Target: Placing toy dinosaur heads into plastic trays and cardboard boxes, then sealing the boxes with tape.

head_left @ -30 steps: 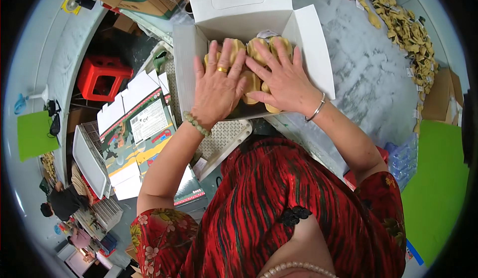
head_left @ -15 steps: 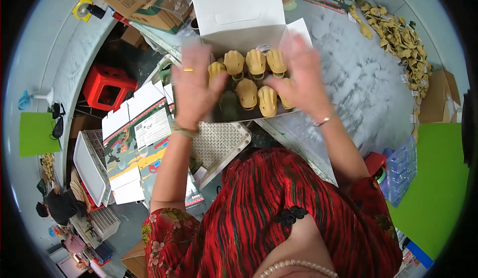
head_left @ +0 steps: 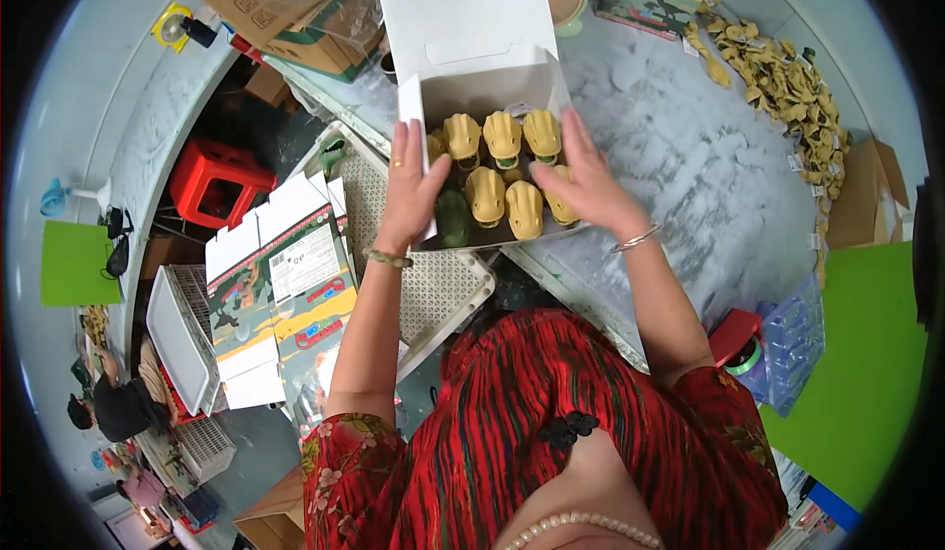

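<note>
White box point(head_left: 494, 85): landmark for all places below; in front of the wearer, between the two hands, lid point(head_left: 465, 8) raised at its far side.
Ridged tan pieces point(head_left: 502, 136): inside the box, set in two rough rows, rounded ends up; one at the near right partly covered by the right thumb.
Dark green piece point(head_left: 453, 219): inside the box, near left corner, beside the tan ones; shape unclear.
Left hand point(head_left: 410, 195): along the box's left side — fingers straight, thumb well apart and toward the opening; nothing enclosed in the grasp.
Right hand point(head_left: 591, 191): at the box's right side, palm flat, fingers pointing away, thumb stretched inward; grasps no piece. Pressure on the walls: cannot tell.
Step in hand: judged to be squaring or steadying the filled box from both sides, contents being in place and lid up.
Next move calls for: both thumbs clear of the opening, even support at the sides — a piece standing proud would hinder any folding of the lid.
Perforated tray point(head_left: 433, 289): near and left of the box.
Printed flat cartons point(head_left: 295, 284): left of the box, beyond the left forearm.
Loose tan heap point(head_left: 787, 87): well right of the box.
</note>
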The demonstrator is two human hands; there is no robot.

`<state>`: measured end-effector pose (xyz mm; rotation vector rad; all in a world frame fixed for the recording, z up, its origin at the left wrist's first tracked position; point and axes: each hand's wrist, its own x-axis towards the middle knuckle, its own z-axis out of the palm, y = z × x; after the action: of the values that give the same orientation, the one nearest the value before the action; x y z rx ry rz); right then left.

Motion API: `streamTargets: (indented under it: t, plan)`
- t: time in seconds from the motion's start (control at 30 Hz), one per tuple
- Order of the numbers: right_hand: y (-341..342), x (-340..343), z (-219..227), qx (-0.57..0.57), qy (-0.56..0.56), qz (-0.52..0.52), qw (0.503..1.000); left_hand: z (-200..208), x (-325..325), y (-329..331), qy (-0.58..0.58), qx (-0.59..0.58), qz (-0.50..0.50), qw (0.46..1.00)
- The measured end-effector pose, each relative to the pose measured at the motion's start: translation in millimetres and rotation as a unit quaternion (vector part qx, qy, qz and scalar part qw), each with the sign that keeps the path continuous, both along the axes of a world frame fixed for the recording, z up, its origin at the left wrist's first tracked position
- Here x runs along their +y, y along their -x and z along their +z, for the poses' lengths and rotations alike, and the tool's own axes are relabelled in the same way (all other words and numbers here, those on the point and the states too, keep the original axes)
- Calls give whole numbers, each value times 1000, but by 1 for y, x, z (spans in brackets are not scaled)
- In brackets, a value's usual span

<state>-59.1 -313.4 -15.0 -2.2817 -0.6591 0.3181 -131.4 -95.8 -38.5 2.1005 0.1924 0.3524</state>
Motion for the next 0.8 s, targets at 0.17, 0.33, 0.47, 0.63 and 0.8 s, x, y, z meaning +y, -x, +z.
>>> streamTargets:
  t: [0.17,0.33,0.47,0.63,0.8]
  plan:
    - [1,23,-12,-178,205,15,962,-9,-7,-9,-456,8,44,889]
    - [-58,-5,-51,-281,-1,48,958,-6,18,-23,-95,-58,68,991]
    - [-87,14,-38,-12,-154,-151,976,-1,49,-47,35,19,64,997]
    - [-123,18,-48,176,-335,-38,925,10,67,-76,210,86,-48,973]
    - [-121,20,-42,236,-372,-37,897,-15,73,-80,302,20,-55,951]
